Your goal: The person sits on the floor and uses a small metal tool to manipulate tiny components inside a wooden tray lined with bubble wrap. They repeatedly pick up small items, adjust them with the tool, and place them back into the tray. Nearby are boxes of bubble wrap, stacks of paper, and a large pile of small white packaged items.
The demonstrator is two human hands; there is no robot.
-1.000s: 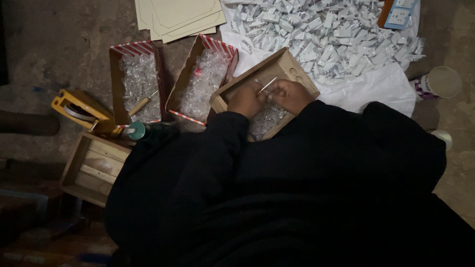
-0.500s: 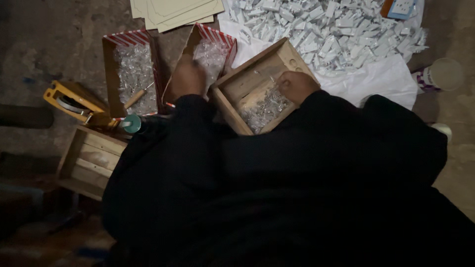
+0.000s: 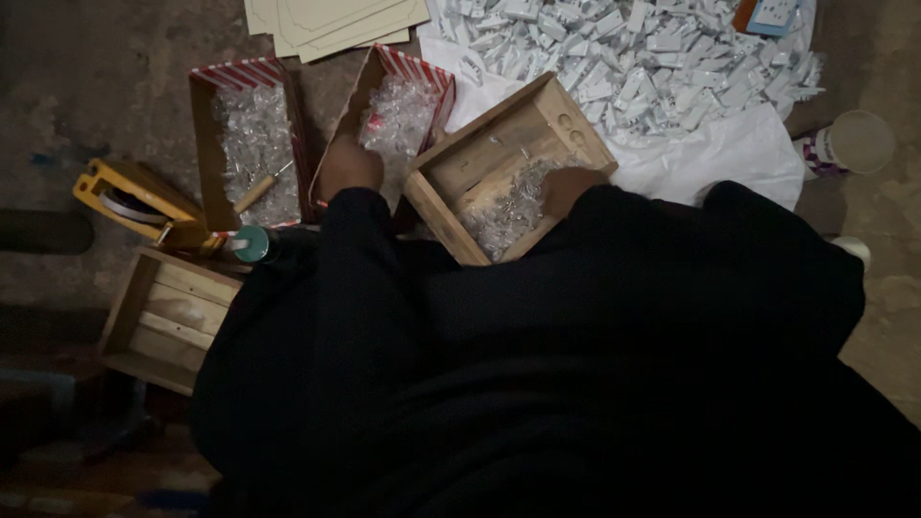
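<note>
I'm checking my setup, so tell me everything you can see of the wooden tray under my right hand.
The wooden tray is a shallow, open box of pale bare planks, set at a slant. Small clear-wrapped pieces fill its near end. The right hand rests in it. It lies partly on white sheet, beside a striped carton.

The left hand shows only its back, fingers buried among clear packets in the striped box. The right hand is mostly covered by the dark sleeve; its grip probably cannot be judged. The cardboard sheets are cut by the top edge.
</note>
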